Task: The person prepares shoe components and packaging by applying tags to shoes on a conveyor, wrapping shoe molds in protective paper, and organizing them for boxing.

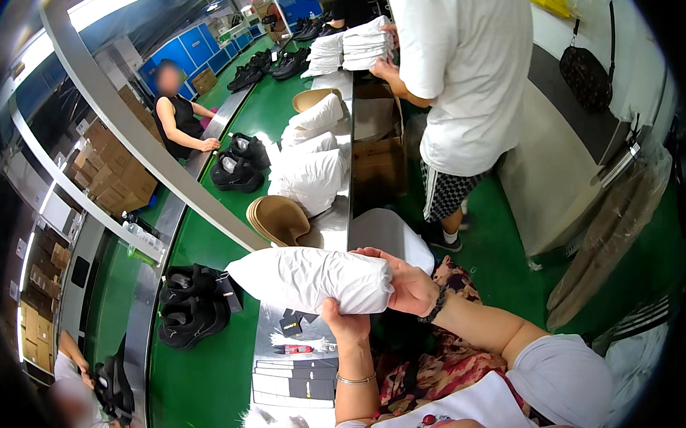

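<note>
Both of my hands hold a long white wrapped bundle (308, 280) above the near end of the bench. My left hand (344, 321) grips it from below, with the thumb against its near side. Around its right end my right hand (407, 284) is closed, partly hidden behind the wrapping. What lies inside the wrapping is hidden. Just beyond the bundle stand nested tan cardboard inserts (270, 221) beside more white wrapped bundles (307, 177). Below my left hand are black tags (294, 322), a red-handled tool (294, 348) and white strings on the bench.
A green conveyor (201, 388) runs along the left, carrying black shoes (186, 305). A slanting metal post (140, 123) crosses above it. One person (467, 71) stands ahead by stacked white packets (366, 45); others are across the line. Cartons (379, 166) sit under the bench.
</note>
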The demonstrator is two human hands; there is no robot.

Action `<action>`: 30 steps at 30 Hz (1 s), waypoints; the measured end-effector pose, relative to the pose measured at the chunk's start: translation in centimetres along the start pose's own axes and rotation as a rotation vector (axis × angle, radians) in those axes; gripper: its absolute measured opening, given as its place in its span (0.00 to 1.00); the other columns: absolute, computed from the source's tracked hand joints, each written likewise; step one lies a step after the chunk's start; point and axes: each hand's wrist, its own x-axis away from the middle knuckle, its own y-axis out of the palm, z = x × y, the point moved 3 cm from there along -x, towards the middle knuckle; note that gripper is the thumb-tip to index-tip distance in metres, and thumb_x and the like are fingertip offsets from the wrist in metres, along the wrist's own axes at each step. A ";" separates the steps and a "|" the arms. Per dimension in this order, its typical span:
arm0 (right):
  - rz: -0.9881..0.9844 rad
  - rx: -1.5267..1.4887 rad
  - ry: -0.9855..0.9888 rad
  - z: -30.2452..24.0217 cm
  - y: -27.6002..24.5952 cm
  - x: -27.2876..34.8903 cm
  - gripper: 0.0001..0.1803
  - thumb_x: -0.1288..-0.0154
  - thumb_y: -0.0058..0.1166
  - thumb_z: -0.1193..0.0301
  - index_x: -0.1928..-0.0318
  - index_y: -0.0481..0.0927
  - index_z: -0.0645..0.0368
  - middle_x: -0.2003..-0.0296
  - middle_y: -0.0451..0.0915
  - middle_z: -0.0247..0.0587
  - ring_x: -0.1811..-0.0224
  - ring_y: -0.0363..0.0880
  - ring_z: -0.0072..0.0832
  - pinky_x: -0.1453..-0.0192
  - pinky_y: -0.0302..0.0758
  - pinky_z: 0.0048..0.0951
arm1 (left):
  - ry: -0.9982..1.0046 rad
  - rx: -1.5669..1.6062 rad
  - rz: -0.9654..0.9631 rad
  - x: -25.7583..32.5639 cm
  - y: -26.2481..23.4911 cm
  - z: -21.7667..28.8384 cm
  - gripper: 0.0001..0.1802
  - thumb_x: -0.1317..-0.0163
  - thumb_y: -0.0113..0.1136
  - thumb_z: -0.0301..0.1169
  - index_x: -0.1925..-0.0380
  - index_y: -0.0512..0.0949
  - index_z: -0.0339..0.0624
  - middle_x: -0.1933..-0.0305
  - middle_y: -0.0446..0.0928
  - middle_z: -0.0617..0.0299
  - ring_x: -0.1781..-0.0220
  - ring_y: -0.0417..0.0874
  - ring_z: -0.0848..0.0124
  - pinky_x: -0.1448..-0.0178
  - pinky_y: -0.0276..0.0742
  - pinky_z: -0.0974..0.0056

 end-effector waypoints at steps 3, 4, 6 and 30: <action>0.035 0.065 -0.037 0.0 0.3 -0.1 0.28 0.41 0.56 0.74 0.41 0.61 0.62 0.41 0.66 0.41 0.41 0.69 0.30 0.38 0.69 0.33 | -0.031 0.042 0.068 0.1 -0.8 -0.5 0.45 0.51 0.52 0.55 0.41 0.59 0.30 0.41 0.67 0.47 0.38 0.68 0.57 0.33 0.61 0.56; 0.124 0.182 -0.049 -0.2 0.1 0.0 0.28 0.40 0.57 0.72 0.42 0.61 0.62 0.44 0.69 0.42 0.44 0.70 0.29 0.41 0.71 0.31 | -0.026 0.063 0.009 -0.3 -0.3 -0.3 0.46 0.53 0.55 0.54 0.41 0.60 0.31 0.42 0.68 0.46 0.38 0.69 0.57 0.33 0.62 0.56; 0.179 0.486 -0.051 -0.4 -2.5 0.8 0.28 0.40 0.57 0.72 0.41 0.61 0.61 0.46 0.70 0.43 0.45 0.71 0.27 0.43 0.72 0.30 | 0.011 -0.050 -0.043 -0.5 -0.6 -0.2 0.46 0.54 0.56 0.54 0.42 0.60 0.30 0.42 0.68 0.46 0.38 0.69 0.56 0.34 0.63 0.56; 0.036 0.990 -0.308 -1.4 -1.2 2.2 0.53 0.48 0.64 0.55 0.33 0.44 0.61 0.36 0.57 0.49 0.35 0.57 0.34 0.34 0.56 0.34 | 0.050 -0.047 0.232 0.6 -4.8 -3.6 0.36 0.48 0.56 0.47 0.45 0.65 0.30 0.46 0.71 0.50 0.44 0.74 0.58 0.38 0.68 0.55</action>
